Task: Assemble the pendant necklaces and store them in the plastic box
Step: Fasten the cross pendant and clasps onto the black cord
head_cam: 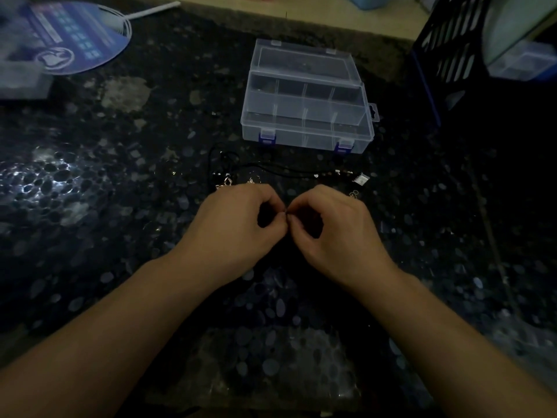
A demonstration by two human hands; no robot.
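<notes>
Seemingly mid-assembly, the left hand [241, 218] and right hand [328, 224] pinch something tiny together, cords [271, 168] beyond on the surface, the open plastic box [307, 128] awaiting finished necklaces next.

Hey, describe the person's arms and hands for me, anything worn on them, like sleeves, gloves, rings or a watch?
Both forearms are bare right to the bottom edge of the picture; no sleeve shows. The left hand and the right hand wear no gloves. No watch or bracelet shows at either wrist, and no ring is visible, though the light is dim.
</notes>
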